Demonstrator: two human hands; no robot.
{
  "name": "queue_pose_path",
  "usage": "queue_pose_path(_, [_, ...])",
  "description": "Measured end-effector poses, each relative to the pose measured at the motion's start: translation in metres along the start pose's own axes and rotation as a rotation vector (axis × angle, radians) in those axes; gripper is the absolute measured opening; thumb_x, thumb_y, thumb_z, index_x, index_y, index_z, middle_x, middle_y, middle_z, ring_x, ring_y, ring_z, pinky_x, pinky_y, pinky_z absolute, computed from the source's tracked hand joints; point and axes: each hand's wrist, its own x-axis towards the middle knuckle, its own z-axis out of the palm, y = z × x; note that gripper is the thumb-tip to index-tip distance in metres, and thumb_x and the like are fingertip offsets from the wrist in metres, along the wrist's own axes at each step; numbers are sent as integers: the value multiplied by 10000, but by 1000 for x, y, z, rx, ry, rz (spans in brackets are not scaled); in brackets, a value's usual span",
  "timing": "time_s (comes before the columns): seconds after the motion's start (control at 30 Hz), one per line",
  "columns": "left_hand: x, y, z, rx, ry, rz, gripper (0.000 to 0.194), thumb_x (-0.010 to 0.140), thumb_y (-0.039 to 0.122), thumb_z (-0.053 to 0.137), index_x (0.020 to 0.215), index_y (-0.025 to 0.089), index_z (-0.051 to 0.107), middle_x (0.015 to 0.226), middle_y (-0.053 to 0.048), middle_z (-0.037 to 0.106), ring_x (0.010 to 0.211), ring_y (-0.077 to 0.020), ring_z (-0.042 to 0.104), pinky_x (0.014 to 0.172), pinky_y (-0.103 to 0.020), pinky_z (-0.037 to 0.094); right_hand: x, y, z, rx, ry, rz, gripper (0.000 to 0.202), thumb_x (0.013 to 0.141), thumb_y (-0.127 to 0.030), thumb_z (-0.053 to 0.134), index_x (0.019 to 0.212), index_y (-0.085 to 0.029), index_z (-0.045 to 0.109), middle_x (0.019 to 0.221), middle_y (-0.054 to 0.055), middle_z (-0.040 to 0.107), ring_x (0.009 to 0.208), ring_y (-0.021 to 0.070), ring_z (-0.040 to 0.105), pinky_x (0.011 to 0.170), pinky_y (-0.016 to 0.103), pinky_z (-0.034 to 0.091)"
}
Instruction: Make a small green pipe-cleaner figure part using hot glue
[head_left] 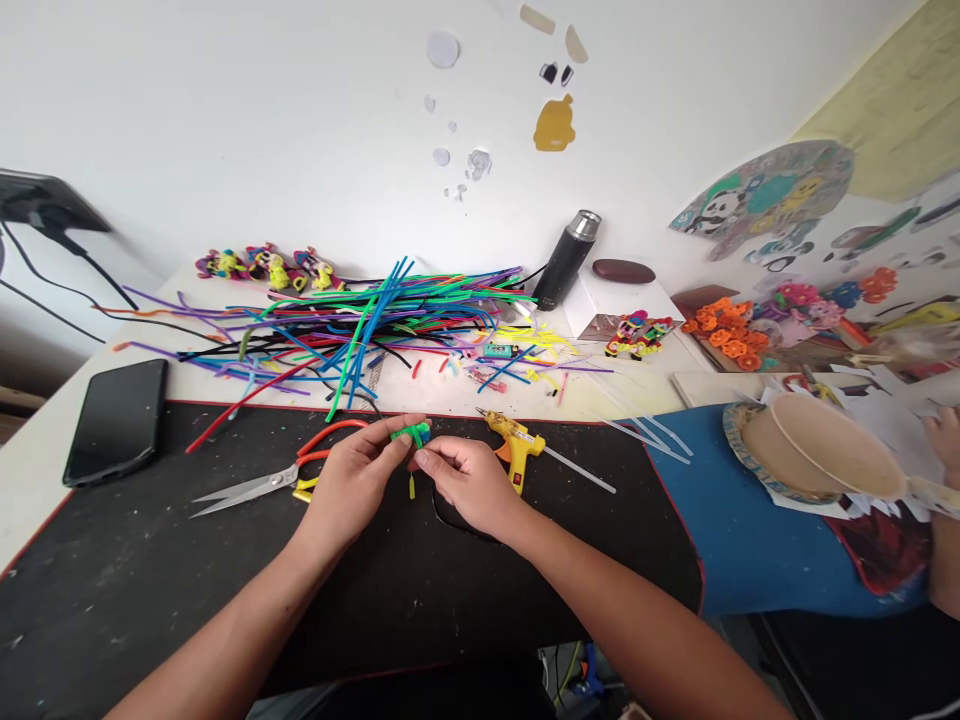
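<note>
My left hand (358, 468) pinches a small green pipe-cleaner piece (406, 434) with some blue at its right end. My right hand (469, 478) meets it there, its thumb and fingertips closed on that end; the exact grip is partly hidden. A small yellow bit (412, 487) hangs just below the fingers. Beside my left hand lie scissors (255, 488) with orange and yellow handles, blades pointing left. Just behind my right hand a yellow hot glue gun (517, 450) rests on the black mat (225, 590), a clear glue stick (581, 470) poking from its rear.
Loose pipe cleaners (375, 315) in many colours spread along the back. A phone (116, 420) lies left. A black thermos (570, 260) and a white box (592, 300) stand behind. Small pipe-cleaner figures (266, 268) sit back left. At right, another person's hand (943, 440) shows near a bowl (836, 445).
</note>
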Motion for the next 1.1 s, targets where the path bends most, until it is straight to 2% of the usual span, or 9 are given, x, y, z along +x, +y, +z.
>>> queue_pose_path(0.13, [0, -1, 3, -59, -8, -25, 537, 880, 571, 752, 1242, 177, 799, 1227, -137, 823, 1151, -347, 749, 1025, -467, 593, -1, 5, 4, 41, 9, 20, 430, 996, -585, 636, 954, -183, 781, 516, -74, 406, 486, 121, 382, 499, 261, 304])
queue_pose_path(0.5, [-6, 3, -1, -71, -88, -33, 527, 919, 569, 715, 1295, 207, 788, 1362, -129, 775, 1305, -348, 690, 1155, -472, 510, -5, 8, 4, 124, -9, 38, 425, 983, -590, 642, 925, -182, 751, 518, -82, 400, 461, 108, 364, 470, 248, 293])
queue_pose_path(0.7, [-9, 8, -2, -151, -165, -81, 605, 798, 506, 856, 1320, 213, 772, 1356, -123, 778, 1293, -367, 700, 1133, -489, 536, -8, 10, 4, 148, -1, 35, 456, 958, -639, 664, 891, -189, 699, 533, -85, 414, 459, 101, 339, 459, 245, 278])
queue_pose_path(0.87, [-10, 11, 2, -214, -146, -96, 569, 764, 463, 884, 1259, 199, 790, 1323, -129, 793, 1266, -360, 717, 1124, -485, 547, -8, 9, 3, 160, -8, 31, 454, 968, -634, 652, 834, -201, 636, 516, -88, 425, 446, 96, 333, 453, 244, 279])
queue_pose_path(1.1, [-7, 8, 3, -216, -109, -110, 593, 761, 489, 886, 1261, 186, 790, 1286, -137, 805, 1213, -364, 731, 1069, -487, 580, -10, 2, 4, 180, -12, 45, 455, 967, -626, 654, 793, -211, 589, 494, -93, 437, 423, 88, 328, 445, 242, 278])
